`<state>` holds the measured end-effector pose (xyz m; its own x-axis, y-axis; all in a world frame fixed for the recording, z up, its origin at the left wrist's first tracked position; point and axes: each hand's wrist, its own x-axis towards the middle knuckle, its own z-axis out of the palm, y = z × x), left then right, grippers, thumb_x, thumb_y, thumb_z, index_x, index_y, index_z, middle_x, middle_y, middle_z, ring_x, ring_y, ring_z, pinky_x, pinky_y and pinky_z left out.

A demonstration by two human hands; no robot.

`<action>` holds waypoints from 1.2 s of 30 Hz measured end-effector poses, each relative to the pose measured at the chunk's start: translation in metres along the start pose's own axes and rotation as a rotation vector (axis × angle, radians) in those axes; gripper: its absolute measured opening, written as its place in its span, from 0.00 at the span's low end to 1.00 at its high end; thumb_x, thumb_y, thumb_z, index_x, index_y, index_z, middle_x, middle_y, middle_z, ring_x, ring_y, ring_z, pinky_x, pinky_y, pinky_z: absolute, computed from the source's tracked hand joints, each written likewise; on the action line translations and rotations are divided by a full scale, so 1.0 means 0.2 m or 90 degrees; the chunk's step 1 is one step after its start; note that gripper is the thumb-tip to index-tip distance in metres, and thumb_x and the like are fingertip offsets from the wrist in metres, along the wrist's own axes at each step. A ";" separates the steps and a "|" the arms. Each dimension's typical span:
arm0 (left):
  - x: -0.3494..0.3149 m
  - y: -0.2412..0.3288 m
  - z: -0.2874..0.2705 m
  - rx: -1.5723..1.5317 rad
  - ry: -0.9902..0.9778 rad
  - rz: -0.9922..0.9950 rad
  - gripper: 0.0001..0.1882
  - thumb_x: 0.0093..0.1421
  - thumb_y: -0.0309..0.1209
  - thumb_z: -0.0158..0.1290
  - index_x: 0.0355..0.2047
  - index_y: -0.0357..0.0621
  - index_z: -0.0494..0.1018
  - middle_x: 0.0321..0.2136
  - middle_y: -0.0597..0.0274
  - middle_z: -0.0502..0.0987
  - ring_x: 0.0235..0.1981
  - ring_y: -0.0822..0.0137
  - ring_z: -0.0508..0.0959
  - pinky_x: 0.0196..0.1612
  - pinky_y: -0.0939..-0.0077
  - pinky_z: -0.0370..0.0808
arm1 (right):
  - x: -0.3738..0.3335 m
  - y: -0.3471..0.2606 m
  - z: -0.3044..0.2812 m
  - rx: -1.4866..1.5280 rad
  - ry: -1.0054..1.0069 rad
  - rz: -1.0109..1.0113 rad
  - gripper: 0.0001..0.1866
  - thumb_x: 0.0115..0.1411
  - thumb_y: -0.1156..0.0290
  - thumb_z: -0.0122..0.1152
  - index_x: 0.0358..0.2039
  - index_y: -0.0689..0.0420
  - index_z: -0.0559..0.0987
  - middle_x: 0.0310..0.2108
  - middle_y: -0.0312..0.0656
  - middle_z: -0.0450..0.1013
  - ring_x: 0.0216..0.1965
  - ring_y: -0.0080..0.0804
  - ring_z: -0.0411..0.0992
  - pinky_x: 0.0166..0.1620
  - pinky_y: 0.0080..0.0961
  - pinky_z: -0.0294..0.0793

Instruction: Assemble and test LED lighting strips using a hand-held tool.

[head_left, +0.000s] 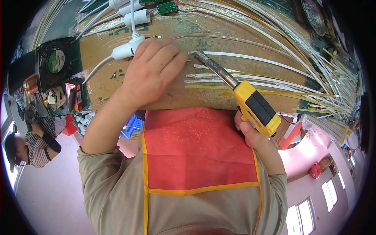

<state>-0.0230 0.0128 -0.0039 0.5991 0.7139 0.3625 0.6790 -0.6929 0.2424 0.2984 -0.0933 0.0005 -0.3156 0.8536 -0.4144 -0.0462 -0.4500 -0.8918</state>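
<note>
Fan (55, 61): black, at your left.
Box (79, 94): red, near the fan.
Co-worker (38, 150): striped top, far to your left.
Window (308, 216): bright, to your right.

A fan (55, 60) sits at the left end of the bench (215, 102), a small box (78, 93) just nearer the worker (left, I mean, as the worker faces). Strips (274, 80) spread over the right half, ends toward the left hand (156, 66); beyond that hand lie adapters (139, 18) and a circuit board (167, 8).
</note>
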 end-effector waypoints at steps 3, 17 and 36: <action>0.00 0.00 0.00 -0.001 -0.001 0.002 0.18 0.48 0.24 0.59 0.43 0.43 0.80 0.41 0.58 0.78 0.47 0.54 0.79 0.50 0.57 0.74 | 0.00 0.00 0.01 -0.007 0.006 -0.008 0.20 0.59 0.70 0.71 0.48 0.63 0.74 0.32 0.37 0.73 0.30 0.24 0.72 0.34 0.25 0.73; -0.01 -0.01 0.02 0.001 -0.005 0.001 0.18 0.50 0.25 0.58 0.44 0.42 0.78 0.42 0.57 0.77 0.48 0.54 0.78 0.52 0.58 0.74 | 0.00 0.01 -0.01 -0.114 -0.005 -0.042 0.18 0.61 0.67 0.70 0.46 0.63 0.76 0.33 0.39 0.74 0.30 0.28 0.73 0.35 0.27 0.73; -0.02 -0.02 0.01 0.016 -0.023 0.009 0.18 0.54 0.30 0.54 0.46 0.42 0.77 0.44 0.58 0.76 0.50 0.56 0.77 0.55 0.59 0.72 | -0.01 0.03 -0.04 -0.180 -0.053 -0.057 0.17 0.60 0.68 0.69 0.46 0.63 0.77 0.33 0.40 0.74 0.33 0.34 0.75 0.38 0.31 0.74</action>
<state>-0.0266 0.0122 -0.0089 0.6239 0.7070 0.3330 0.6800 -0.7011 0.2147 0.3066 -0.0949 -0.0056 -0.3994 0.8567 -0.3265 0.1841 -0.2740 -0.9439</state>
